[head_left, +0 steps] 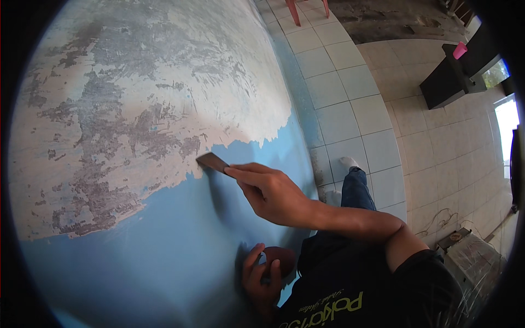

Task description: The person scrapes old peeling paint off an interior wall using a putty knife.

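My right hand [265, 188] grips a flat metal scraper [212, 162], its blade at the ragged edge between bare pale, grey-mottled plaster [109, 109] and light blue paint [136, 257] on the wall. Lower down, my left hand [257, 281] holds a dark reddish-brown rounded item [280, 259] close against the blue wall; I cannot make out exactly what it is.
A pale tiled walkway [342, 120] runs along the wall under my feet, with red chair legs [298, 13] at the top. To the right are a dark pedestal [437, 85] with a pink cup [460, 50], and a plastic-covered object [470, 257] with cords beside it.
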`<state>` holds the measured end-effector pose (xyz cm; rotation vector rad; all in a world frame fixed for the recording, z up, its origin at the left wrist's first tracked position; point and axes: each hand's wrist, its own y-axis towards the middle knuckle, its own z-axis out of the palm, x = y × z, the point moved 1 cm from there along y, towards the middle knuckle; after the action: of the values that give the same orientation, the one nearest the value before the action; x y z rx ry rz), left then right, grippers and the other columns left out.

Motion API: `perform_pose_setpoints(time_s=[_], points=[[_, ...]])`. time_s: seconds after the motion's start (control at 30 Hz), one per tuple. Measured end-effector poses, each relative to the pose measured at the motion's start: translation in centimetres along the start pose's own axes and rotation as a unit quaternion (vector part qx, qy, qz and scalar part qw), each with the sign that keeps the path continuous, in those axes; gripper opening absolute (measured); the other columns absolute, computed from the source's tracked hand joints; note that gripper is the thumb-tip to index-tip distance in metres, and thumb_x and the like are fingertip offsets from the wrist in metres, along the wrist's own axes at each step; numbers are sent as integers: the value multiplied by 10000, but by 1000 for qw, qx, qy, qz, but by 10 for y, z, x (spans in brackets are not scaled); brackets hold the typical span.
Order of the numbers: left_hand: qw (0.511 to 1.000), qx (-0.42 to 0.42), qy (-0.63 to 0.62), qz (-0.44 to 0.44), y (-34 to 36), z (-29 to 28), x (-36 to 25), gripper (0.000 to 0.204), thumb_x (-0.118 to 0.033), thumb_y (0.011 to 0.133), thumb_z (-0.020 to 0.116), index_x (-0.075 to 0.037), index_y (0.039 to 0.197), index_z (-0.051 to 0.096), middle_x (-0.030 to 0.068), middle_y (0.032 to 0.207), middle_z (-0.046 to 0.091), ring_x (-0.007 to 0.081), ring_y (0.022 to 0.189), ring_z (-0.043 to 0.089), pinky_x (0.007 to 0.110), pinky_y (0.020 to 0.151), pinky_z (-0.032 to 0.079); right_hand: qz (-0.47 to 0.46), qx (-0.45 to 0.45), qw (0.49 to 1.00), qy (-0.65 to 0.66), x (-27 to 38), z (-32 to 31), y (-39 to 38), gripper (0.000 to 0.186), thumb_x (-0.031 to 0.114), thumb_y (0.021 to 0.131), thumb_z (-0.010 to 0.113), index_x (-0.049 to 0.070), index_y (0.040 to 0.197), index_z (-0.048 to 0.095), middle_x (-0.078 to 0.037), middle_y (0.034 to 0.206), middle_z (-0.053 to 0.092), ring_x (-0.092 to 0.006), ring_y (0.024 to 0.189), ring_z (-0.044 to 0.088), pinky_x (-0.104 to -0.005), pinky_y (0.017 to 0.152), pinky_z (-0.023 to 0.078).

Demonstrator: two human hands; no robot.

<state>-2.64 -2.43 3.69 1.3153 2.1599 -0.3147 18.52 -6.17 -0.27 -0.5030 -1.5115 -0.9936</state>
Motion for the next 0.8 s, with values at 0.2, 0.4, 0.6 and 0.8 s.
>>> perform_pose_setpoints(time_s=[0.2,0.4,0.6,0.8], points=[[1000,-3,3,-1,2,1,-4,142,-76,860,750,43,835,675,194,1248,666,351,1122,673,393,882,568,-13,-24,1000,-9,-10,3,16,328,-5,938,565,-46,1255,636,-234,1215,668,-417,997,684,-434,841,573],[1000,2,-8,-15,0,0,0,145,-82,858,756,41,842,680,188,1258,661,341,1127,671,384,866,571,-27,-23,999,-33,-2,6,-1,348,-41,938,604,-17,1283,646,-221,1213,686,-371,921,724,-380,760,592],[1000,-3,10,-6,0,1,0,152,-87,854,762,40,845,679,195,1258,660,342,1127,672,386,867,575,1,-10,1000,-13,-5,2,2,354,-26,930,589,-8,1279,644,-224,1221,673,-392,985,699,-409,825,580],[1000,4,5,-3,2,1,-1,155,-84,852,764,39,835,672,200,1250,663,346,1124,676,411,901,566,-37,-40,998,-27,-12,1,8,362,-44,940,594,-11,1298,634,-235,1214,674,-374,967,718,-384,794,585]])
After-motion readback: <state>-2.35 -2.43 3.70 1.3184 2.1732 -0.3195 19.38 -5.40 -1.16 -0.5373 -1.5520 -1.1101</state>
